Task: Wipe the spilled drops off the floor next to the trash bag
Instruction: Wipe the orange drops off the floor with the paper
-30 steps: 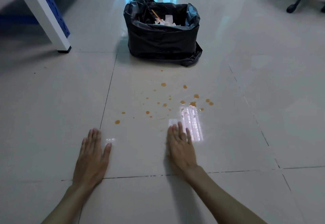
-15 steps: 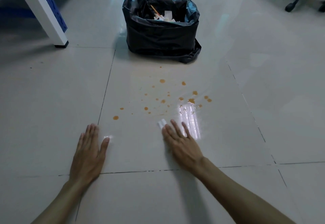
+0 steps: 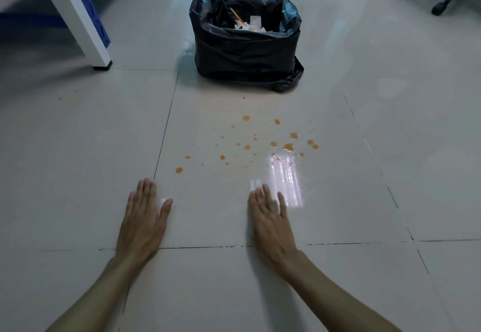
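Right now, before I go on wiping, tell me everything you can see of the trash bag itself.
The trash bag is black, glossy, thin wrinkled plastic, standing upright and open on the pale tiled floor, holding a boxy shape. Its rim is folded down loosely around the top. Inside show white crumpled paper scraps and a thin orange stick. Slack plastic bunches out at its lower right corner. The orange drops lie on the tile in front of it, apart from it. Neither hand touches it.
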`<state>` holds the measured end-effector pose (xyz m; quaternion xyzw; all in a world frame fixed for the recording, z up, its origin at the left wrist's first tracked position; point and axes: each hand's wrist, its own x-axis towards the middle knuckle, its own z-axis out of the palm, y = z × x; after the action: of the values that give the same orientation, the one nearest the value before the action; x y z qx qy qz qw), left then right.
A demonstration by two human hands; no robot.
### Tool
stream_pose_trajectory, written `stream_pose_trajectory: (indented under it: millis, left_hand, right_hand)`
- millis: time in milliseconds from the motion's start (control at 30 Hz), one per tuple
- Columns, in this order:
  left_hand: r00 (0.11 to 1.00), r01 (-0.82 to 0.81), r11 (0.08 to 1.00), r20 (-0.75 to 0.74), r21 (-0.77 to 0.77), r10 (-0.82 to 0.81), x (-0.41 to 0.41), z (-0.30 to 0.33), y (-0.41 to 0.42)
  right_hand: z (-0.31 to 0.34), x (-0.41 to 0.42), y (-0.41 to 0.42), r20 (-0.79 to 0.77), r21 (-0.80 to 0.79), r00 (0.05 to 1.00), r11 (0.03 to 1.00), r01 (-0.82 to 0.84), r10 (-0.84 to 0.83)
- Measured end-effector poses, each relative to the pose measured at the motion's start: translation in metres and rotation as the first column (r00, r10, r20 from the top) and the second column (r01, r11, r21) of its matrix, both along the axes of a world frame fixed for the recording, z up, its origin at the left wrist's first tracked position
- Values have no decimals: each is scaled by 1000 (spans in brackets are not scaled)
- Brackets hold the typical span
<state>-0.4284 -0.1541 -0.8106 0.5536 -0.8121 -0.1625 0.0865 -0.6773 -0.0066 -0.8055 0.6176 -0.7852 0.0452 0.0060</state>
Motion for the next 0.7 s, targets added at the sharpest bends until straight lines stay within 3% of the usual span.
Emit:
stream_pose_trajectory:
  millis: [167,333,467,700]
  left_hand:
    - [997,-50,998,-49,29,52,-2,2,6]
    - [999,-32,999,-37,5,33,1,-1,7]
    - [999,-24,1000,-25,-14,24,1,-3,7]
    - [999,-28,1000,-15,-7,28,-1,1,10]
  right_hand:
    - [3,48,-26,42,18,970,971,-240,240]
    - [5,32,-13,-45,55,926,927,-372,374]
    - [13,-8,7,-76,81,958,960,-270,276]
    - [13,-50,48,-96,74,994,996,50,-43]
